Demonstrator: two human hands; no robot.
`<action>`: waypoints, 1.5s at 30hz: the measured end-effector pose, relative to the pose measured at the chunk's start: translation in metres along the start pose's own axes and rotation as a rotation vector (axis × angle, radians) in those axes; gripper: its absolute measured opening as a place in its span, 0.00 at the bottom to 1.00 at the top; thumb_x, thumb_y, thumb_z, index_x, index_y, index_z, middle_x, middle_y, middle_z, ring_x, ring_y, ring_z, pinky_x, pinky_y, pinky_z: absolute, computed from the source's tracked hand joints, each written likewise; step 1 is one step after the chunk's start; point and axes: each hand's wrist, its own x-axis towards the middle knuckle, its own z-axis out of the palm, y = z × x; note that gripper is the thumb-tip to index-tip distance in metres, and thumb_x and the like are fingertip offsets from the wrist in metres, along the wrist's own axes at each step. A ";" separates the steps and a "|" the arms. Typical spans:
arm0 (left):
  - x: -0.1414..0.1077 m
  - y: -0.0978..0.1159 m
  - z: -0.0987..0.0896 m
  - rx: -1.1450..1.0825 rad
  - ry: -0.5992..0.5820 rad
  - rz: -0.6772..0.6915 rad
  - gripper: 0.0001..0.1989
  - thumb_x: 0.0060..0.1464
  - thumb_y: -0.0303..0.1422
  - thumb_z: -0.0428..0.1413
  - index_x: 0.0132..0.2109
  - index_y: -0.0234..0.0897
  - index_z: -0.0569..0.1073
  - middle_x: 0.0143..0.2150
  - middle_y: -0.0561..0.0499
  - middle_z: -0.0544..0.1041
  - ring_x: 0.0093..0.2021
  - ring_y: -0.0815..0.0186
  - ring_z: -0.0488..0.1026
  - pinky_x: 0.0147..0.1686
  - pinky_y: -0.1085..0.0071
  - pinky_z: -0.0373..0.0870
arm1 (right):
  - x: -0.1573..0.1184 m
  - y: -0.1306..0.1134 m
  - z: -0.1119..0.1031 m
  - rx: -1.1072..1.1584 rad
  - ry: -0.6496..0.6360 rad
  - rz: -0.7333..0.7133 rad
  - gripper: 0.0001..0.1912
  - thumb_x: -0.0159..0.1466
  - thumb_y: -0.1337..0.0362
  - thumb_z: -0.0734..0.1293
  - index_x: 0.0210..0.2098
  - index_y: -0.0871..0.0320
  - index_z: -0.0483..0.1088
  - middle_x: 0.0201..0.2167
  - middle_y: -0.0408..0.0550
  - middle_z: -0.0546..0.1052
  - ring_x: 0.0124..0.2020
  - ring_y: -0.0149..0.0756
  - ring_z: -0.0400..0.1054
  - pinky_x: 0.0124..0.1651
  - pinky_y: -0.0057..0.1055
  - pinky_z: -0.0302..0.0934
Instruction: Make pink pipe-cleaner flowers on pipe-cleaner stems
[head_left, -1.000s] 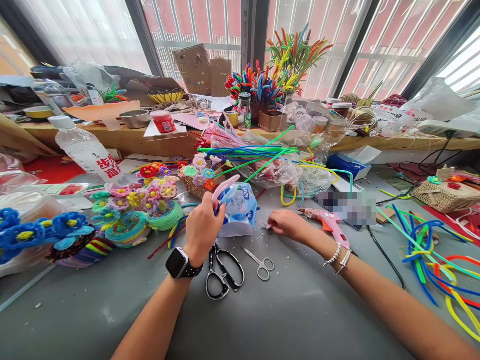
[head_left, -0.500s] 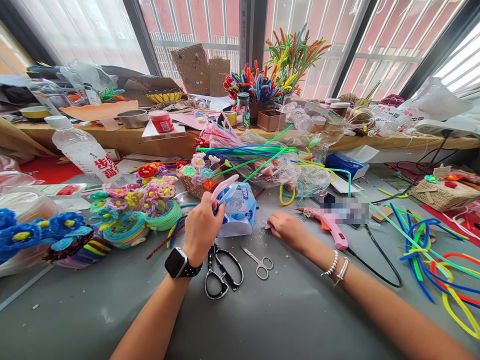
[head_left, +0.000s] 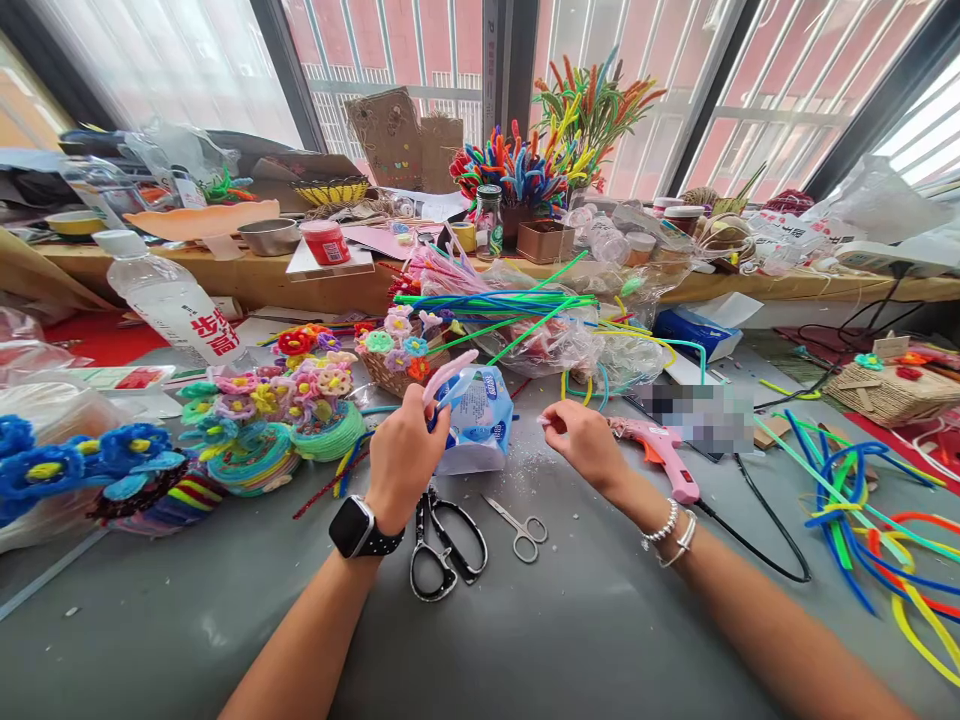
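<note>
My left hand (head_left: 406,450) is closed round a pale pink fuzzy stem (head_left: 452,370) whose bent end sticks up above the fingers. Right behind it stands a blue and white packet (head_left: 480,420). My right hand (head_left: 583,440) is pinched, with a small whitish bit at the fingertips that is too small to name. White crumbs lie on the grey table between the hands. Black-handled scissors (head_left: 448,550) and small silver scissors (head_left: 520,528) rest below the packet. A pink glue gun (head_left: 660,450) lies just beyond my right hand.
Fuzzy-stem flower pots (head_left: 251,458) and a water bottle (head_left: 176,305) stand at the left. Loose coloured stems (head_left: 847,500) and a woven basket (head_left: 892,388) are at the right. Behind the packet lies a plastic-wrapped bundle of stems (head_left: 517,325); a cable (head_left: 765,535) trails from the glue gun.
My right hand has lifted from the table and moved slightly up and away, with the whitish bit at its fingertips. My left hand has barely moved.
</note>
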 end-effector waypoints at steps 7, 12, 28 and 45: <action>-0.003 0.005 -0.001 0.012 -0.011 0.014 0.06 0.51 0.36 0.47 0.32 0.38 0.59 0.24 0.53 0.72 0.26 0.62 0.72 0.22 0.73 0.55 | 0.014 -0.044 -0.013 0.527 -0.016 -0.067 0.06 0.57 0.63 0.62 0.30 0.61 0.67 0.27 0.45 0.73 0.27 0.28 0.67 0.32 0.24 0.62; -0.006 0.007 -0.001 0.003 -0.005 0.033 0.06 0.51 0.36 0.47 0.32 0.38 0.60 0.25 0.52 0.73 0.26 0.62 0.72 0.21 0.73 0.54 | 0.033 -0.066 -0.008 0.165 -0.025 -0.213 0.06 0.58 0.71 0.61 0.32 0.62 0.70 0.30 0.49 0.72 0.32 0.32 0.65 0.36 0.28 0.59; 0.003 -0.005 -0.009 0.066 0.165 -0.057 0.09 0.49 0.39 0.48 0.32 0.37 0.62 0.23 0.52 0.72 0.24 0.62 0.71 0.21 0.73 0.55 | 0.032 -0.052 -0.025 0.338 0.323 -0.188 0.06 0.58 0.69 0.62 0.33 0.62 0.70 0.30 0.47 0.75 0.32 0.30 0.67 0.37 0.26 0.60; 0.008 -0.018 -0.020 0.178 0.304 -0.147 0.12 0.48 0.40 0.48 0.35 0.36 0.65 0.22 0.50 0.70 0.24 0.60 0.70 0.21 0.72 0.55 | 0.021 -0.072 0.062 0.115 -0.311 -0.161 0.04 0.54 0.66 0.66 0.29 0.60 0.72 0.32 0.48 0.73 0.32 0.32 0.66 0.31 0.24 0.56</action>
